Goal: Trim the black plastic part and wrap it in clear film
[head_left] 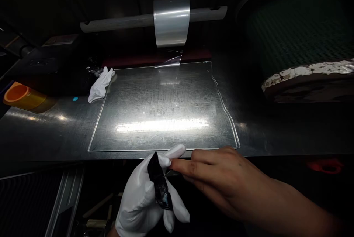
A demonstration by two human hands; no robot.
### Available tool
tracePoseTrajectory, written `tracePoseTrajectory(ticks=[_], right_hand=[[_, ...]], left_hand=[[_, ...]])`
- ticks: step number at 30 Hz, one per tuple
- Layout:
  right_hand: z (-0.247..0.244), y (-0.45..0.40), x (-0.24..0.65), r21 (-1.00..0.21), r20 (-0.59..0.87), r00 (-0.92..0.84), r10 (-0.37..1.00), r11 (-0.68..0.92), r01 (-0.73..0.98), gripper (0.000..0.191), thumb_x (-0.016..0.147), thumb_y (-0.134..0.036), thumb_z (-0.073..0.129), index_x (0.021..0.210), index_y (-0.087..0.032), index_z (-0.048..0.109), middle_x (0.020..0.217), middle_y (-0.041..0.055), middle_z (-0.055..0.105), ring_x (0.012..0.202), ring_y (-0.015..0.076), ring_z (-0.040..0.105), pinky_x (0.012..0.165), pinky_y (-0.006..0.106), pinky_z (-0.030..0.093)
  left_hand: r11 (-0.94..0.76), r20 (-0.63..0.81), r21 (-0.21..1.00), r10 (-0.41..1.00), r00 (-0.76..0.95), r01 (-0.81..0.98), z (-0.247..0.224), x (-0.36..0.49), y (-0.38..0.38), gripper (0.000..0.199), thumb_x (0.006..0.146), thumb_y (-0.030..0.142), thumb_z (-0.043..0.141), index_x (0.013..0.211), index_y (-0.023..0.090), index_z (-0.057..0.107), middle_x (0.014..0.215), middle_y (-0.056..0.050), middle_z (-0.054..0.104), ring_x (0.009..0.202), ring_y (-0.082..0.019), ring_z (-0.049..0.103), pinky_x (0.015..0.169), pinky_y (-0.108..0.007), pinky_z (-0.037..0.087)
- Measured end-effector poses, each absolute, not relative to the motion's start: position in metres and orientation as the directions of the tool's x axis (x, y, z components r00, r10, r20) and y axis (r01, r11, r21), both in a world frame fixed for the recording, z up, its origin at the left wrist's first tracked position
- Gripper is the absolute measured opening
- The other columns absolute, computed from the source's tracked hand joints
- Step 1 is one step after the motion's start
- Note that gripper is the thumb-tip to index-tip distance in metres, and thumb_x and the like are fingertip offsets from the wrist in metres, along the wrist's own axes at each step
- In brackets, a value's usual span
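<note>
My left hand (141, 196), in a white glove, is closed on a glossy black curved piece (160, 183), held tilted between thumb and fingers. My bare right hand (221, 174) comes in from the right, its fingers pinched around a thin pointed metal tool (173, 173). The tip of this tool touches or nearly touches the right edge of the black piece; most of its body is hidden by my fingers. Both hands are just in front of the bench's front edge, below a clear scratched sheet (166, 100).
A roll of clear film (172, 23) hangs on a bar (118, 24) behind the sheet. To the left lie a white glove (101, 85) and an orange tape roll (24, 96). A large green round object (301, 34) with a chipped white rim stands at the right.
</note>
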State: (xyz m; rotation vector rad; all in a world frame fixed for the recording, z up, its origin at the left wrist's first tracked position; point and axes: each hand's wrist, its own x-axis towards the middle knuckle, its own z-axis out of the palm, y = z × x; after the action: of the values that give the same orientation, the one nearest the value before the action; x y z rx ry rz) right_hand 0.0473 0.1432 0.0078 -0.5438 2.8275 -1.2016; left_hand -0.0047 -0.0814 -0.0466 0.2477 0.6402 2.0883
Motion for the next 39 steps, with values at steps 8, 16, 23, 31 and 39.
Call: tracePoseTrajectory(ticks=[8, 16, 23, 31, 39], right_hand=[[0.006, 0.145, 0.046, -0.676, 0.124, -0.926, -0.357, 0.652, -0.342, 0.04, 0.109, -0.024, 0.052, 0.147, -0.035, 0.062, 0.097, -0.0009, 0.076, 0.073, 0.0126, 0.07, 0.064, 0.025, 0.054], [0.009, 0.152, 0.045, -0.664, 0.127, -0.895, -0.428, 0.634, -0.398, 0.043, 0.109, -0.025, 0.054, 0.15, -0.038, 0.059, 0.099, -0.0003, 0.078, 0.077, 0.0127, 0.072, 0.07, 0.024, 0.056], [0.008, 0.151, 0.046, -0.692, 0.076, -0.89, -0.449, 0.619, -0.372, 0.041, 0.109, -0.026, 0.053, 0.148, -0.037, 0.061, 0.099, -0.0013, 0.077, 0.077, 0.0134, 0.071, 0.069, 0.026, 0.056], [0.009, 0.151, 0.048, -0.827, 0.188, -0.922, -0.34, 0.451, -0.335, 0.042, 0.109, -0.019, 0.056, 0.149, -0.028, 0.058, 0.113, -0.0016, 0.077, 0.096, 0.0076, 0.072, 0.085, 0.017, 0.055], [0.016, 0.147, 0.049, -0.784, 0.068, -0.953, -0.294, 0.575, -0.234, 0.038, 0.109, -0.029, 0.057, 0.146, -0.034, 0.061, 0.104, -0.0009, 0.07, 0.095, 0.0136, 0.064, 0.082, 0.028, 0.054]], left_hand=[[-0.444, -0.087, 0.548, 0.813, -0.576, -0.709, -0.051, -0.001, -0.087, 0.06, 0.104, 0.041, 0.062, 0.157, 0.017, 0.047, 0.08, -0.014, 0.081, 0.04, -0.006, 0.059, 0.043, -0.009, 0.045], [-0.47, -0.027, 0.478, 0.837, -0.547, -0.743, -0.046, 0.002, -0.081, 0.052, 0.106, 0.037, 0.059, 0.155, 0.021, 0.051, 0.083, -0.016, 0.082, 0.044, -0.005, 0.059, 0.046, -0.008, 0.044], [-0.521, -0.006, 0.455, 0.81, -0.587, -0.723, -0.048, 0.003, -0.077, 0.048, 0.107, 0.033, 0.055, 0.153, 0.019, 0.053, 0.087, -0.016, 0.082, 0.04, -0.002, 0.048, 0.045, -0.007, 0.042], [-0.553, 0.029, 0.446, 0.795, -0.606, -0.704, -0.051, 0.001, -0.075, 0.046, 0.11, 0.029, 0.045, 0.153, 0.015, 0.053, 0.084, -0.016, 0.08, 0.039, -0.004, 0.048, 0.041, -0.009, 0.04], [-0.529, -0.004, 0.443, 0.806, -0.592, -0.724, -0.042, -0.005, -0.077, 0.049, 0.11, 0.036, 0.047, 0.156, 0.02, 0.052, 0.088, -0.016, 0.083, 0.035, -0.003, 0.031, 0.037, -0.011, 0.03]])
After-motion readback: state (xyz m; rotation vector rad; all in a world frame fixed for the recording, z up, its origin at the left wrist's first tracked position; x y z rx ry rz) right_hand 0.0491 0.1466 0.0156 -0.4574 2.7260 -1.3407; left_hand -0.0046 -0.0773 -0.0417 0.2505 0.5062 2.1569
